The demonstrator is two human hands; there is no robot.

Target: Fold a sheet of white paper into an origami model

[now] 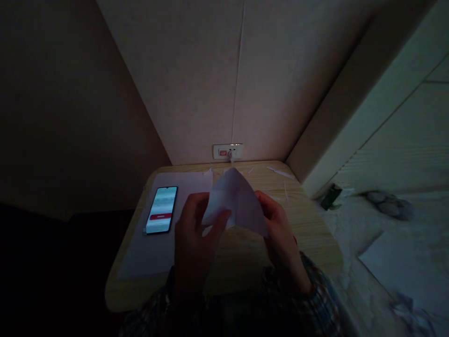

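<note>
A folded white paper (235, 199) with a pointed top is held up above a small wooden table (312, 229). My left hand (196, 229) grips its left edge between thumb and fingers. My right hand (280, 229) holds its right side from behind, fingers curled on it. Both wrists wear plaid sleeves. The room is dim and the paper's lower part is partly hidden by my fingers.
A lit phone (162, 209) lies on a white sheet (147, 252) at the table's left. Thin paper strips (280, 173) lie near the back edge, below a wall socket (228, 151). To the right are a bed surface with a paper sheet (403, 267) and a dark small object (330, 195).
</note>
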